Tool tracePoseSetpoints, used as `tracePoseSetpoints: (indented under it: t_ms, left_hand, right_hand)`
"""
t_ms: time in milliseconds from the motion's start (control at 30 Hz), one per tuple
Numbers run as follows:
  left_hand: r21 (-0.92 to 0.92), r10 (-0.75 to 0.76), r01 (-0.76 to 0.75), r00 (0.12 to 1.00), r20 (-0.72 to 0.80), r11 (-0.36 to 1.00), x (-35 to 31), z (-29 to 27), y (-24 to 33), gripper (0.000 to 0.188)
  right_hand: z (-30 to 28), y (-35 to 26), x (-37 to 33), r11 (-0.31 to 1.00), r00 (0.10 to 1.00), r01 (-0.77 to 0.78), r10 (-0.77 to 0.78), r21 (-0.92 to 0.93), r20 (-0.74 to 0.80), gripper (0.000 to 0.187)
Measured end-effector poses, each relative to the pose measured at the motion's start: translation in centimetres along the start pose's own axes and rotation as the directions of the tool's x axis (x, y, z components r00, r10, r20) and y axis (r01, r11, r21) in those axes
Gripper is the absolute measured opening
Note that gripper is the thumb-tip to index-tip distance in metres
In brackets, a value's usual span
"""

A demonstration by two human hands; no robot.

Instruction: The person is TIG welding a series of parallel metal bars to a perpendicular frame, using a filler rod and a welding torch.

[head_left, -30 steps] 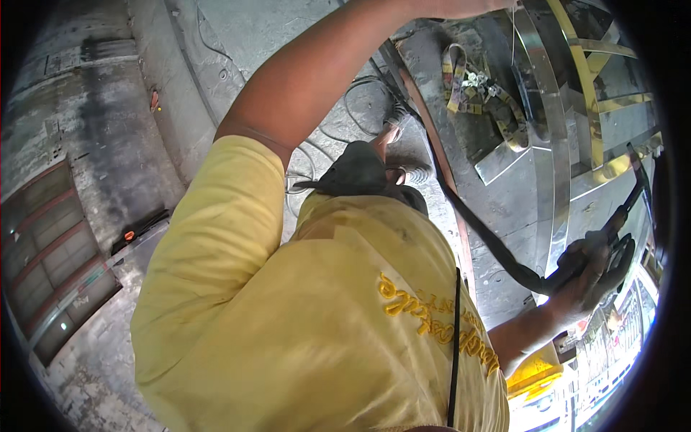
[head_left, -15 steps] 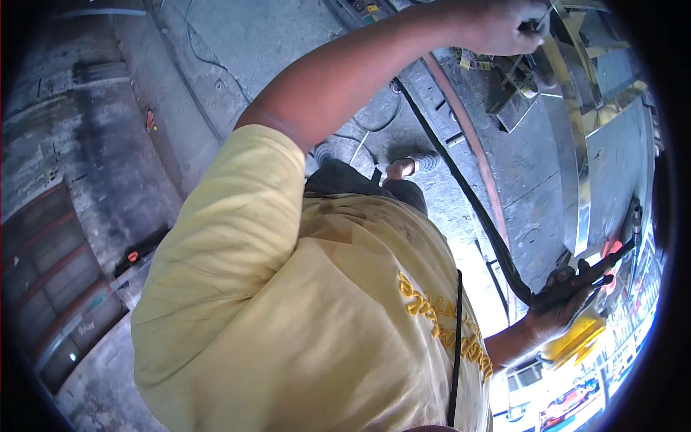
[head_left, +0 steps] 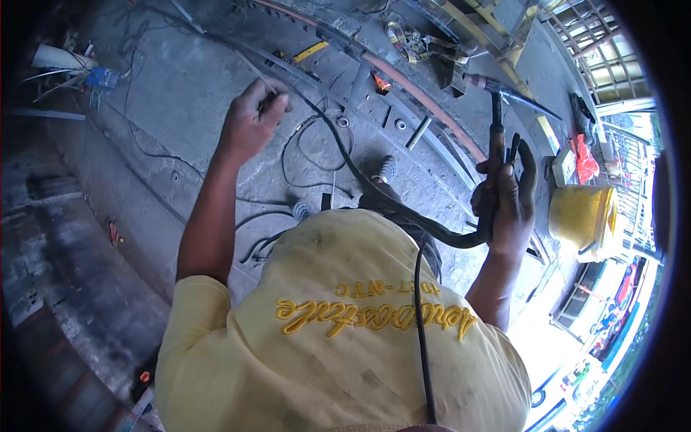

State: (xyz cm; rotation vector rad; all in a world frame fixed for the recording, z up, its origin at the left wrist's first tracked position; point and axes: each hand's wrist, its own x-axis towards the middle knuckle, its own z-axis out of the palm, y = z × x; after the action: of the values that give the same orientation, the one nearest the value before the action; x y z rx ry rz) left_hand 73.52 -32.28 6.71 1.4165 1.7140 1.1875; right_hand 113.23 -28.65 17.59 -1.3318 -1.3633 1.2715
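Observation:
My right hand (head_left: 512, 194) is wrapped around the dark handle of a TIG welding torch (head_left: 497, 115). The torch points upward, its pinkish nozzle to the left and its long back cap to the right. From below that hand a thick black cable (head_left: 344, 155) bends across my front and runs off to the upper left. Away to the left, my left hand (head_left: 250, 122) is closed in a pinch on a thin metal rod (head_left: 252, 68), which slants up and left beside the cable. The rod's far end is hard to make out.
Long metal bars and a reddish rail (head_left: 425, 90) cross the concrete floor ahead. Loose thin cables (head_left: 288, 162) coil near my feet. A yellow bucket (head_left: 579, 216) stands at the right, near a red cloth (head_left: 584, 160). Metal framing (head_left: 497, 32) rises at the upper right.
My left hand has swung from the upper right across to the left, still pinching something thin. My right hand has brought the torch up and inward. The whole view has turned.

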Motion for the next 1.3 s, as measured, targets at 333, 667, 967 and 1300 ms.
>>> tracePoseSetpoints:
  t_ms: [333, 667, 967, 1300]
  left_hand:
    - [-0.047, -0.078, 0.081, 0.995, 0.058, 0.996, 2.1, 4.1, -1.2, 0.017]
    - [0.031, -0.037, 0.03, 0.965, 0.261, 0.999, 16.4, 15.4, 5.1, 0.016]
    - [0.032, 0.2, -0.243, 0.86, 0.47, 0.969, 30.0, 23.9, 11.5, 0.022]
    - [0.104, 0.295, -0.456, 0.717, 0.631, 0.884, 46.3, 26.0, 4.9, 0.034]
  right_hand:
    - [-3.8, -1.6, 3.8, 0.961, 0.971, 0.215, -0.192, 0.176, -0.142, 0.06]
    - [-12.4, 0.2, 15.0, 0.951, 0.943, 0.181, -0.095, 0.251, -0.32, 0.058]
    - [-16.3, -1.8, 19.5, 0.953, 0.826, 0.279, -0.174, 0.121, -0.536, 0.052]
    - [-16.2, 10.6, 29.8, 0.992, 0.769, -0.127, 0.101, 0.004, -0.631, 0.058]
